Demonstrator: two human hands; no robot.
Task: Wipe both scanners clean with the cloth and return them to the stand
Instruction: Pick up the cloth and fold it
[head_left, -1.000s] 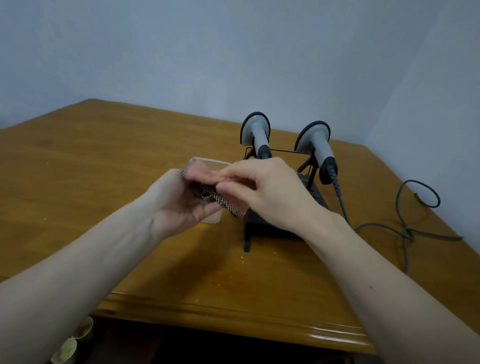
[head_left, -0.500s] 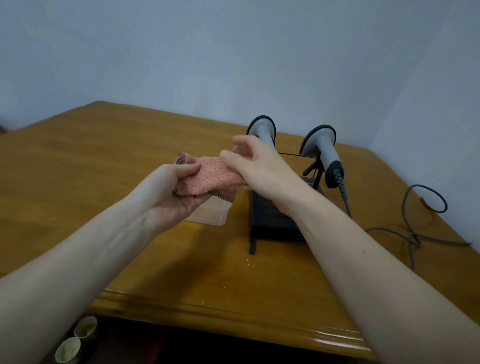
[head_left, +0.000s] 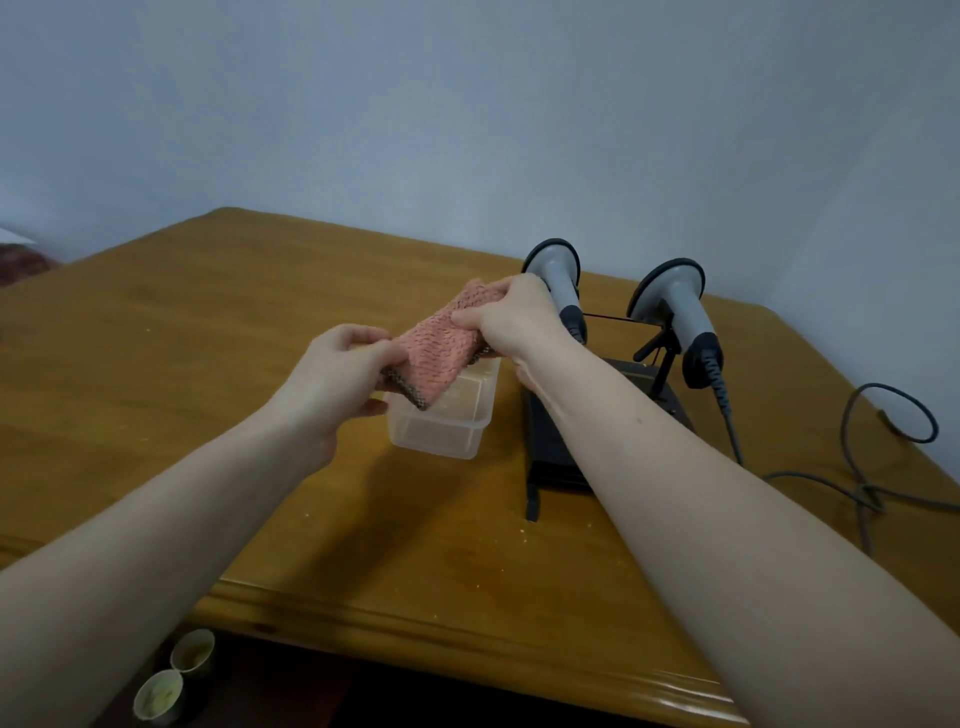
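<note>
A pink knitted cloth (head_left: 441, 347) with a dark edge is stretched between both hands above a clear plastic box. My left hand (head_left: 340, 371) pinches its near corner and my right hand (head_left: 511, 322) grips its far end. Two grey handheld scanners rest upright on a black stand (head_left: 553, 441): the left scanner (head_left: 556, 275) is just behind my right hand, the right scanner (head_left: 675, 306) stands apart with a coiled cable running from its handle.
The clear plastic box (head_left: 447, 415) sits on the wooden table (head_left: 156, 338) under the cloth. A grey cable (head_left: 852, 467) loops across the table's right side. Two small cups (head_left: 176, 680) stand on the floor below the table's front edge.
The cloth has been opened out from a bunched fold into a stretched strip. Both hands rose and moved apart, the right hand going back toward the left scanner.
</note>
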